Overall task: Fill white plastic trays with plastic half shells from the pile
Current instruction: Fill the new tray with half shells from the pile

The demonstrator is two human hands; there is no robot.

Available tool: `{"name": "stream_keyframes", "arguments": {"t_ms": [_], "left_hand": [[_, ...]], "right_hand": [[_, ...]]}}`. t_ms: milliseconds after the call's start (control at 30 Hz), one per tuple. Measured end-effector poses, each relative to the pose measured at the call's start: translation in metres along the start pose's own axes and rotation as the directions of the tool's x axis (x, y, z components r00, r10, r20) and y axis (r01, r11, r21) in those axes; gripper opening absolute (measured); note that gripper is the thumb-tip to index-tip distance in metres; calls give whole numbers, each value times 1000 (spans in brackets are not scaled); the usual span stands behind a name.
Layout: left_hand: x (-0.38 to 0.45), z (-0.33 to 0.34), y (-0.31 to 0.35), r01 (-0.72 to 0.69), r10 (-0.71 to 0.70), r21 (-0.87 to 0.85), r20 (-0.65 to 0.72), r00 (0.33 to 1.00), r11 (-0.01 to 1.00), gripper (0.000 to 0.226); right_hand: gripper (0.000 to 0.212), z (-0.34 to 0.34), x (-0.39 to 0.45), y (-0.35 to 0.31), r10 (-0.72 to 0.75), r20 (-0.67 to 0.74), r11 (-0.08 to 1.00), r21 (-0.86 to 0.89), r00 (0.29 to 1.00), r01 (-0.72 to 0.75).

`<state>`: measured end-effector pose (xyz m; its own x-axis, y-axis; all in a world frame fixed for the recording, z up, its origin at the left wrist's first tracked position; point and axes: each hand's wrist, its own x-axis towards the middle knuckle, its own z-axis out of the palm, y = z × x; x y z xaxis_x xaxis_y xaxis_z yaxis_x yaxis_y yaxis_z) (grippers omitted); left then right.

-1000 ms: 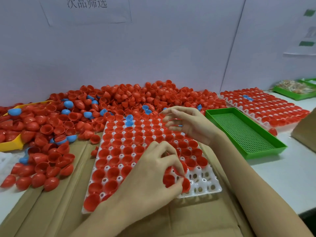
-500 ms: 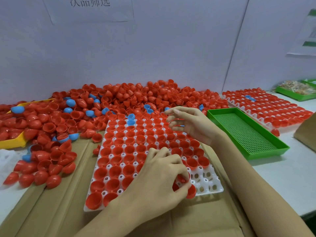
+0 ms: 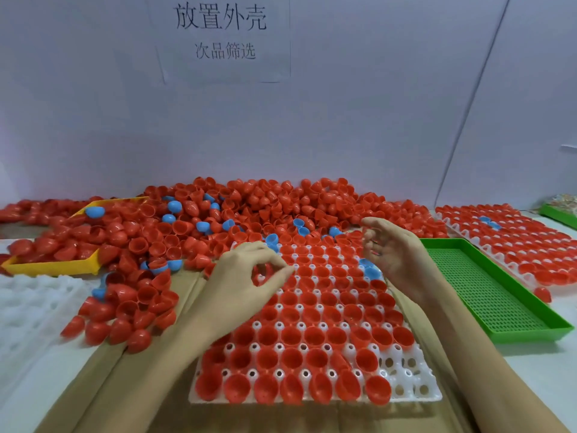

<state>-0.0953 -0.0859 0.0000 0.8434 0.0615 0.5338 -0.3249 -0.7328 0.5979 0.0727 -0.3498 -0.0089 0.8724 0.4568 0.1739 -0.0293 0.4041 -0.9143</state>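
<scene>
Hovering over white tray [image 3: 415, 389] at frame centre: left hand [image 3: 240, 285], thumb and forefinger tips meeting, nothing visible between; right hand [image 3: 396, 251], fingers loosely curled, empty. Tray nearly full of red half shells [image 3: 315, 335], lower-right cells bare. Shell pile [image 3: 249, 207] behind, mid-frame. Green tray [image 3: 499, 307] right.
</scene>
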Motion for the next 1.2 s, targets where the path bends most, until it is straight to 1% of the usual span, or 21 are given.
{"name": "stream_keyframes", "arguments": {"t_ms": [33,67,133,167,200,267,333,367,433,467,533,600,633,667,733,800,867,933,1000,1100,1200], "left_hand": [[2,-4,-12,34,-34,26,-33,999,999,12],[3,-7,-23,60,-57,49,-61,997,997,13],[5,-11,-42,83,-73,88,-115,991,993,16],[6,-13,-50,88,-72,103,-144,987,991,18],[7,-15,-56,92,-71,117,-172,983,989,21],[8,-17,-64,100,-69,137,-209,975,985,25],[7,-18,-68,100,-65,158,-212,975,982,27],[6,-18,-68,97,-60,173,-208,976,980,28],[5,-18,-67,81,-37,212,-200,979,974,28],[5,-18,-66,71,-23,238,-195,981,969,27],[4,-19,-63,53,0,285,-181,983,957,27],[3,-19,-61,27,31,300,-185,982,953,26],[3,-19,-59,9,53,306,-193,980,952,26],[3,-20,-58,-8,76,319,-201,977,948,25],[3,-20,-56,-30,112,355,-213,971,934,24],[3,-21,-54,-38,131,385,-218,967,922,25],[3,-21,-53,-46,151,411,-228,962,910,26],[3,-22,-52,-43,159,433,-237,958,901,26],[3,-23,-52,-29,154,441,-251,956,897,24],[4,-22,-50,-9,129,421,-258,958,907,22],[3,-22,-47,0,96,391,-227,969,920,21]], "right_hand": [[24,1,1,0,-39,-44,999,-36,998,37],[24,3,2,0,-84,-84,991,-109,993,74],[25,10,7,-1,-165,-139,940,-323,976,113],[25,16,12,-2,-196,-142,888,-445,970,114],[24,23,18,-3,-219,-129,816,-568,967,109],[20,39,35,-4,-235,-58,619,-779,970,104],[21,56,57,-1,-194,52,384,-915,980,125],[27,64,69,3,-155,105,267,-953,982,144],[45,81,93,12,-55,186,60,-980,981,190],[55,90,104,18,0,206,-19,-978,979,206],[74,108,124,30,92,218,-133,-964,971,229],[90,121,141,41,132,232,-267,-928,964,260],[92,125,149,45,129,231,-348,-900,964,262],[88,128,156,49,116,223,-423,-870,968,251],[66,132,166,54,72,186,-523,-829,980,196],[43,132,171,61,16,148,-546,-827,989,133],[27,129,173,66,-27,118,-497,-863,993,89],[17,122,173,67,-63,90,-355,-933,994,62],[16,114,170,63,-116,85,-191,-980,990,62],[15,101,156,52,-155,110,-23,-994,982,108],[11,90,128,38,-177,139,134,-977,974,164]]}}
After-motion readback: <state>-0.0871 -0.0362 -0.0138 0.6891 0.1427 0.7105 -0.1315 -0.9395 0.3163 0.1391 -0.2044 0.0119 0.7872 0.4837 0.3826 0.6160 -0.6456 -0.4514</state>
